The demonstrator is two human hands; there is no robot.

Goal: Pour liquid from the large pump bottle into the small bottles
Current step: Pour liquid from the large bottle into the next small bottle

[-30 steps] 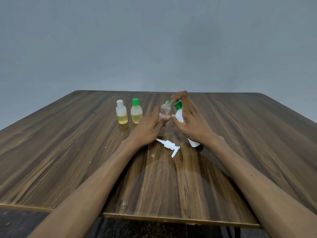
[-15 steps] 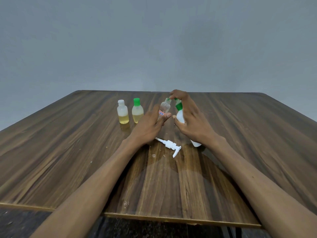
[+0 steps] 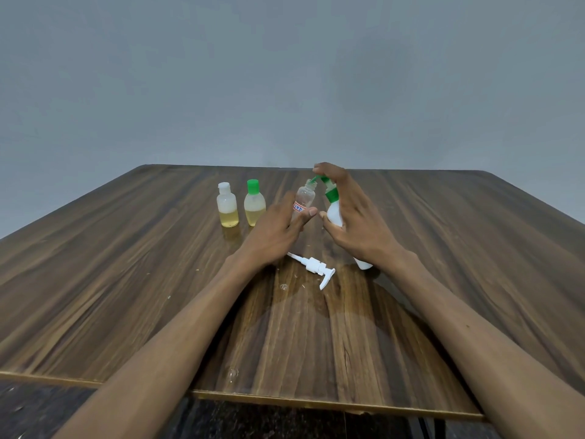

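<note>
My right hand [image 3: 354,217] grips the large white bottle [image 3: 335,213] with a green collar and tilts its neck leftward onto the mouth of a small clear bottle [image 3: 304,198] with a red label. My left hand [image 3: 278,229] holds that small bottle between thumb and fingers, leaning toward the big one. The white pump head [image 3: 315,268] lies on the table just in front of both hands. Two small bottles with yellow liquid stand at the back left: one white-capped [image 3: 227,208], one green-capped [image 3: 254,205].
Everything sits on a dark wooden table [image 3: 126,280] whose front edge runs near the bottom of the view. A few small droplets and specks lie on the wood near the pump head. A plain grey wall stands behind.
The large bottle's neck has tipped further left and now meets the small clear bottle's mouth; the right hand has risen slightly over it. The left hand has barely moved.
</note>
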